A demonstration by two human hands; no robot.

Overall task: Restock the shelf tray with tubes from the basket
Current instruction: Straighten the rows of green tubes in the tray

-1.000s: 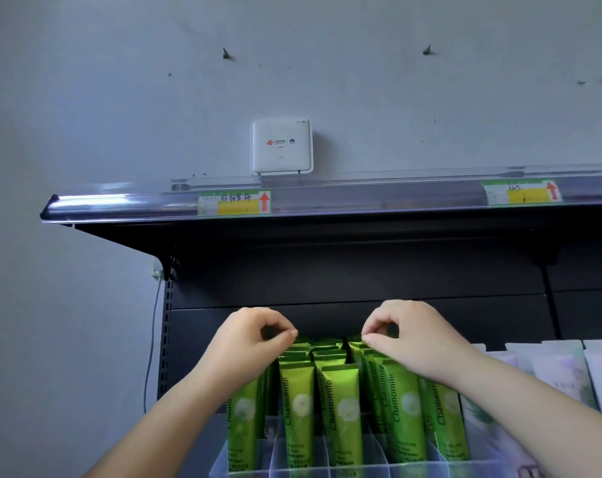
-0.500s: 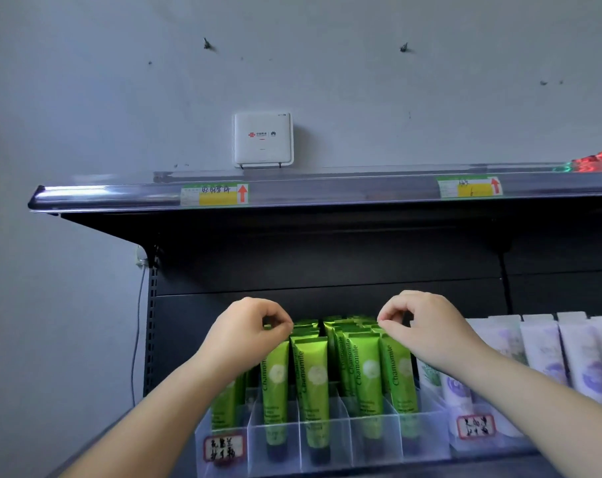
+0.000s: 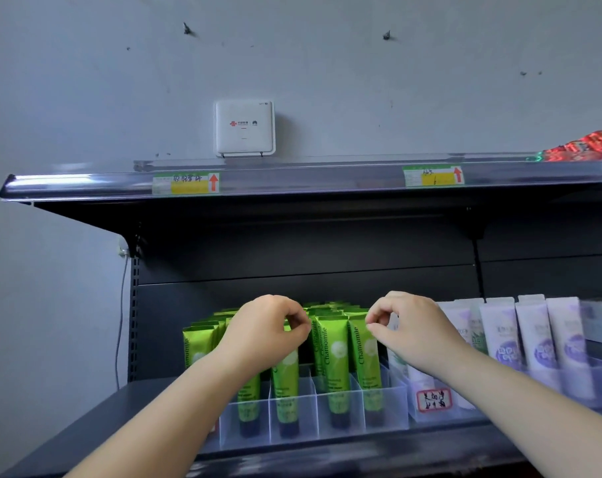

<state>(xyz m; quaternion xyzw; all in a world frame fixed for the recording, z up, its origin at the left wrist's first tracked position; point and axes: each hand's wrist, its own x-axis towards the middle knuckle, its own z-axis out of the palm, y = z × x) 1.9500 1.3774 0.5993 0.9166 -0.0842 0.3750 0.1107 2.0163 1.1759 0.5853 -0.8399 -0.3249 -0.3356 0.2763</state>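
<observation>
Left hand [image 3: 265, 331] pinches top edge of green tube [image 3: 285, 370]; right hand [image 3: 409, 326] fingers curled, grip on anything unclear. Tubes upright in clear tray [image 3: 385, 405]. Advice: align crimps, seat each in own slot.

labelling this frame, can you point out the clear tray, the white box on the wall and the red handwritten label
clear tray [image 3: 384, 414], head view, front wall
white box [image 3: 244, 127], head view, middle of its face
red handwritten label [image 3: 434, 400], head view, its centre

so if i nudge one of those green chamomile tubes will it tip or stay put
Probably stays put: the green tubes stand upright, packed between dividers of the clear tray. Standing tall on narrow dark caps, one alone would likely tip. Being thin plastic, probably squashy.
</observation>
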